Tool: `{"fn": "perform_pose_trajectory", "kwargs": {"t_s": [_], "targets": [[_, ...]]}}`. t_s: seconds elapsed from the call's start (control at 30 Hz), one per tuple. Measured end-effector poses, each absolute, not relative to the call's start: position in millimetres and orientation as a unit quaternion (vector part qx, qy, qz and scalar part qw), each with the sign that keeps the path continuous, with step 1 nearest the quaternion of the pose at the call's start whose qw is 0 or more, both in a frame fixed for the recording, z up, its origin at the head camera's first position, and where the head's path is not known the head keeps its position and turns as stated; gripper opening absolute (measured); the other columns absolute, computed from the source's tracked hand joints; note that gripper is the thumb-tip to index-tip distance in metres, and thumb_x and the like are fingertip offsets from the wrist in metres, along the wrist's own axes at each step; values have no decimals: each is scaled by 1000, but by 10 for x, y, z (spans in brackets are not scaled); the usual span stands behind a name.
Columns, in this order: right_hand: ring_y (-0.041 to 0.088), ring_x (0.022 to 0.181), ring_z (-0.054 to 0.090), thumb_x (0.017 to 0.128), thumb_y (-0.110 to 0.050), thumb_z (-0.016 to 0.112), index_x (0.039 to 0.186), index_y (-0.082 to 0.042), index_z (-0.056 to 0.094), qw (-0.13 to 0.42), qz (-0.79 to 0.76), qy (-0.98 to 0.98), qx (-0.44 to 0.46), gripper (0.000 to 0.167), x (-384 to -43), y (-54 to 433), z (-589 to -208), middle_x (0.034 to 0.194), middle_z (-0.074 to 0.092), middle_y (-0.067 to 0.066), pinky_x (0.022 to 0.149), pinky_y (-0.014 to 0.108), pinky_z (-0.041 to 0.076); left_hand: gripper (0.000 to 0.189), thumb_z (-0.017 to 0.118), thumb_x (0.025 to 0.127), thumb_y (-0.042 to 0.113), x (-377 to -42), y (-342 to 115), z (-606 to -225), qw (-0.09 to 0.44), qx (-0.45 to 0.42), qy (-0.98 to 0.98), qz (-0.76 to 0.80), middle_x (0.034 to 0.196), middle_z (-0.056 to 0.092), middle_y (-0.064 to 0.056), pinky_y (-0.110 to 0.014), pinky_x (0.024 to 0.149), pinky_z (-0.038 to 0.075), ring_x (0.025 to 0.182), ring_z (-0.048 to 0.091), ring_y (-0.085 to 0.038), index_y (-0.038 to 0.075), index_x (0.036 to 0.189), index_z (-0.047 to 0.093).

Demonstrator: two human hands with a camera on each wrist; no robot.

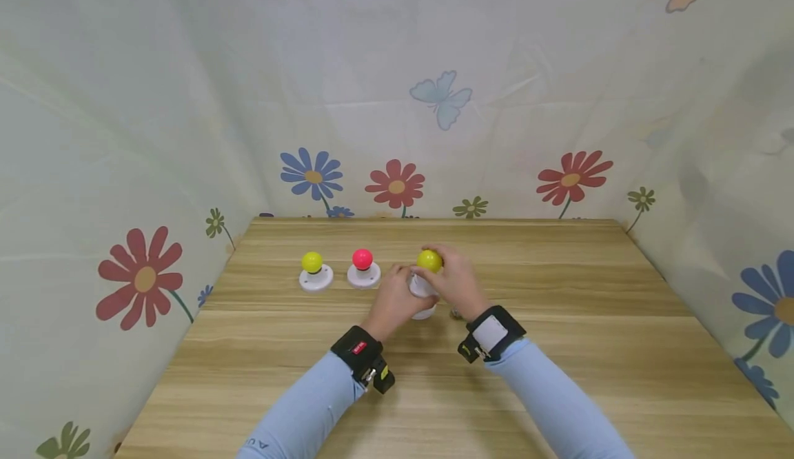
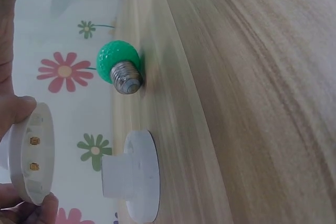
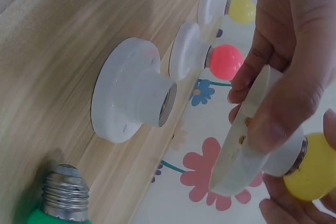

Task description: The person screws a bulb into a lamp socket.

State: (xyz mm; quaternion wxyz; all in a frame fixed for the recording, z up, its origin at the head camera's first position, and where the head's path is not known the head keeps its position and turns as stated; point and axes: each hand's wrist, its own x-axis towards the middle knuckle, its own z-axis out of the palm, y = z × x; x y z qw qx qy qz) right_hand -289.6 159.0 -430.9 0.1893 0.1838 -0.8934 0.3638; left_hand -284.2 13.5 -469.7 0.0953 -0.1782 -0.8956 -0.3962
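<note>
Above the table, my left hand grips a white lamp socket by its round base, tilted so that metal contacts show underneath. A yellow bulb sits in that socket. My right hand holds this bulb between its fingers. Below the hands, a second white socket stands upright on the table with no bulb in it. Beside it lies a green bulb with a metal screw end; in the head view my right hand mostly hides it.
To the left on the wooden table stand two white sockets, one with a red bulb, the other with a yellow-green bulb. A flower-printed curtain hangs behind the table and at its sides.
</note>
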Motion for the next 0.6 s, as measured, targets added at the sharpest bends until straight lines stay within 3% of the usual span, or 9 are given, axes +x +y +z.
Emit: {"fn": "perform_pose_trajectory", "kwargs": {"t_s": [0.17,0.4,0.53,0.6], "targets": [[26,85,66,82,-32,77,118,0,64,219,323,-910,138,50,-2843,1516,-4289,111,68,17,71,38,58,66,81,73,42,-2826,140,-4677,88,-163,-900,-394,121,60,-14,-40,85,55,105,60,-26,7,126,61],[25,80,66,83,-36,75,118,-1,63,212,301,-923,110,51,-2821,1492,-4271,106,69,16,68,37,58,68,80,74,43,-2839,138,-4689,80,-162,-902,-393,122,59,-12,-38,85,55,106,60,-25,10,129,59],[25,83,66,84,-37,75,121,-1,61,206,300,-921,137,54,-2839,1531,-4267,111,67,17,69,37,58,67,80,74,43,-2847,130,-4692,77,-163,-899,-399,122,58,-12,-39,87,55,105,60,-25,10,129,60],[29,96,65,86,-40,72,128,-2,57,182,319,-916,158,58,-2854,1596,-4245,120,64,18,81,42,57,68,80,74,43,-2847,124,-4686,81,-167,-896,-404,122,58,-12,-39,88,54,106,59,-25,9,129,59]]}}
